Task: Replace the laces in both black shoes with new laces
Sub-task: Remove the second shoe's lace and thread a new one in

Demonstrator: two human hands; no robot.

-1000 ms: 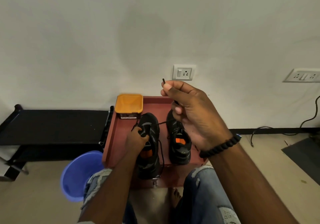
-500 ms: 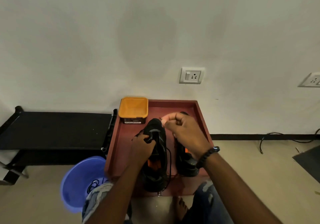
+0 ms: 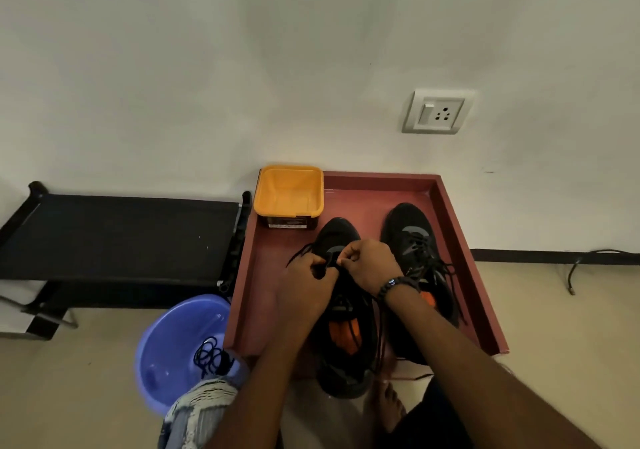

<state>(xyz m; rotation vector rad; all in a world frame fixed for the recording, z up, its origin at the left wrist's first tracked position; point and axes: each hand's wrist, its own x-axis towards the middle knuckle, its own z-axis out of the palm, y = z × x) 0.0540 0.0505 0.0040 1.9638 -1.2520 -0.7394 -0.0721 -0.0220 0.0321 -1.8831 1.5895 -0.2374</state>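
Lace [image 3: 300, 251] pinched by both hands [image 3: 341, 264], fingers closed, over left shoe [image 3: 341, 237].

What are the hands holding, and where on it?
Both hands, left and right, pinch the black lace at the front eyelets of the left shoe.

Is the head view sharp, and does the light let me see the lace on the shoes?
Head view: dim, soft light, slight blur; the left shoe and right shoe are nearly featureless black, so the lace barely shows; wide-angle bending curves the tray edges.
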